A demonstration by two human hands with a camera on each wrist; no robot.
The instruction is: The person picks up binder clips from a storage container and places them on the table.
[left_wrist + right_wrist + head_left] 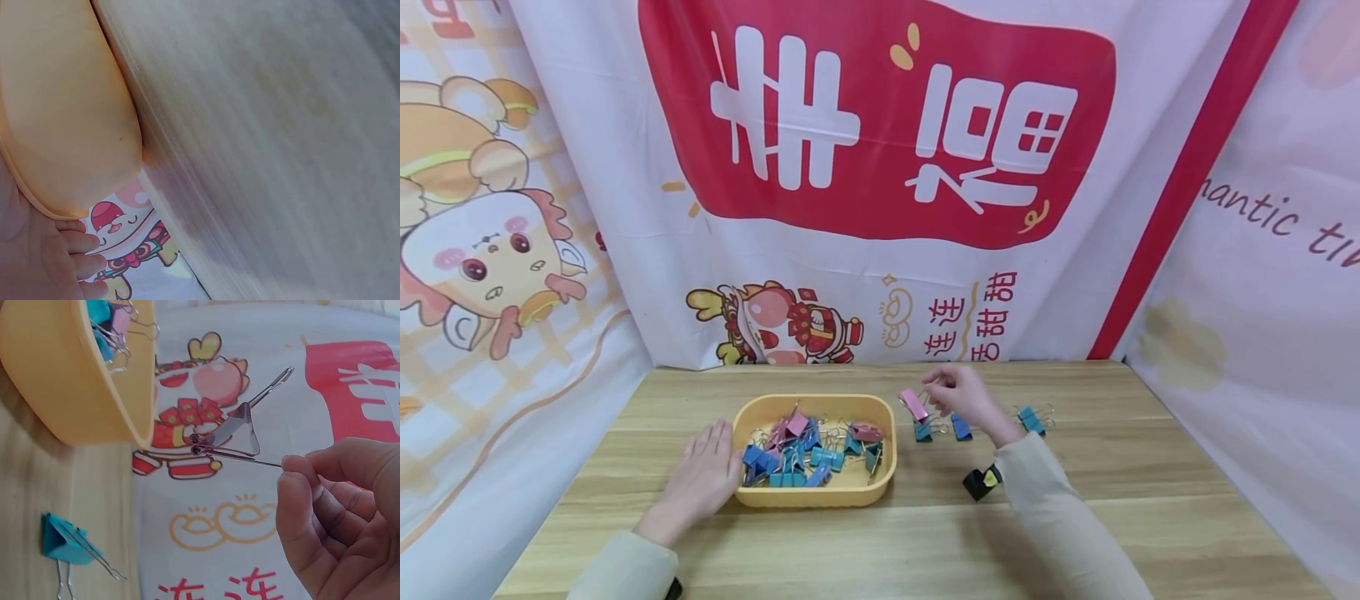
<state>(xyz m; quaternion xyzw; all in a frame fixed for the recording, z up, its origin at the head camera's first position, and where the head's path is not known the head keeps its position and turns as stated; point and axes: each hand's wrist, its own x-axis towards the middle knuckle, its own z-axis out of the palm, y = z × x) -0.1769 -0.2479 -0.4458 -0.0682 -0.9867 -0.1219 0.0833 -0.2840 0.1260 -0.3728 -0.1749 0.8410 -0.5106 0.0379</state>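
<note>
A pink binder clip [914, 405] hangs in the air just right of the yellow bin [815, 497]. My right hand [966, 396] pinches one wire handle of it between thumb and fingertips; the right wrist view shows the clip's body [250, 437] side-on, apart from the bin's wall [50, 375]. Along the bin's left end lies my left hand [703, 471], fingers straight, touching the outer wall. Inside are several pink, blue and teal binder clips [826, 459], jumbled together. Beneath the held clip a teal binder clip [922, 431] stands on the table.
A blue binder clip [961, 427] and another teal binder clip [1032, 420] sit on the wooden table [820, 550] to the right. Printed cloth [880, 275] hangs behind the table's back edge and on both sides.
</note>
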